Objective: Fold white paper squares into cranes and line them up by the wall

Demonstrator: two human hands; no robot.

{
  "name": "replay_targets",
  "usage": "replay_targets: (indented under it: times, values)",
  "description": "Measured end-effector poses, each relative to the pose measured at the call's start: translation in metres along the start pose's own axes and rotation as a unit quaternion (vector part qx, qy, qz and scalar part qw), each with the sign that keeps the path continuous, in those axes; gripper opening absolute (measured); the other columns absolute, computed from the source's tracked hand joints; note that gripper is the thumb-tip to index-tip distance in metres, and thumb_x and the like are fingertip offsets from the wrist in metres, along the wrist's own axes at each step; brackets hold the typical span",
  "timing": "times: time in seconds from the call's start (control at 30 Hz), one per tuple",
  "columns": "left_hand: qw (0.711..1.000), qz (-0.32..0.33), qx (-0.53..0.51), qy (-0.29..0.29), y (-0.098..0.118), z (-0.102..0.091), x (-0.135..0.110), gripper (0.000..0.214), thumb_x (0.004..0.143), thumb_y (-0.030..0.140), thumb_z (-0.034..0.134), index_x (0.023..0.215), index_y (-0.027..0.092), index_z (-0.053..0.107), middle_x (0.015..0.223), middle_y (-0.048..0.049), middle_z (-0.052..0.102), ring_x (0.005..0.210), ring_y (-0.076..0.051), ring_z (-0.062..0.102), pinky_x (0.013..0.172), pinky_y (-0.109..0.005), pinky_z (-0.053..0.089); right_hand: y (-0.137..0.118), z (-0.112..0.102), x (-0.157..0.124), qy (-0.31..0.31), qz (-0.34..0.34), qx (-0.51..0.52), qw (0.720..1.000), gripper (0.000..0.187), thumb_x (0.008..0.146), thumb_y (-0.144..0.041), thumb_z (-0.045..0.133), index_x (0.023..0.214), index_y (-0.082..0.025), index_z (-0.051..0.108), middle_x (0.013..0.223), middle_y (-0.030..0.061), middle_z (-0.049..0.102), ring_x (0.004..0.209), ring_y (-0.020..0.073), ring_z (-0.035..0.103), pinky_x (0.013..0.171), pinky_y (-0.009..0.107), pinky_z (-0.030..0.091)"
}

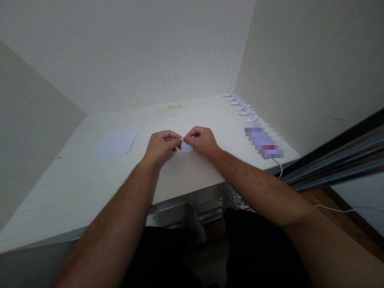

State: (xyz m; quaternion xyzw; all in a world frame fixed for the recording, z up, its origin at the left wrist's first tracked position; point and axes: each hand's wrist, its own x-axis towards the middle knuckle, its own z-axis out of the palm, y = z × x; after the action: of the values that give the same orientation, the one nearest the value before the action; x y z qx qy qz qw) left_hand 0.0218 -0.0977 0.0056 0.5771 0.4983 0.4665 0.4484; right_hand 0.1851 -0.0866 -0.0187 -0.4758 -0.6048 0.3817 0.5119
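Observation:
A small piece of white paper (187, 148) is held between my two hands over the middle of the white table (192, 176). My left hand (162, 147) pinches its left side between thumb and fingers. From the other side, my right hand (204, 141) grips the upper right part, with thumb and forefinger close to the left hand's fingertips. Part of the paper is hidden behind the fingers, so its folds cannot be made out.
Left of my hands lies a fanned stack of white paper sheets (115, 145). Several folded paper cranes (243, 108) stand in a row along the right wall. Nearer on the right is a pixelated phone (261, 140) with a white cable (281, 170). Walls enclose the table's back and sides.

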Motion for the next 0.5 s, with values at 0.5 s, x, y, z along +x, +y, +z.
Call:
replay_targets:
  times: [0.5]
  values:
    - [0.990,0.061,0.105,0.064,-0.0032,0.0031,0.0014,0.005,0.069,0.022,0.069,0.067,0.017,0.069,0.057,0.0007,0.064,0.051,-0.009,0.052,0.051,-0.022,0.038,-0.0019,0.0004,-0.0030,0.019,-0.013,-0.060,0.998,0.020,0.073,-0.037,0.075,0.069,-0.019,0.066,0.059,-0.0034,0.060,0.058,0.0110,0.052,0.058,0.026,0.040]
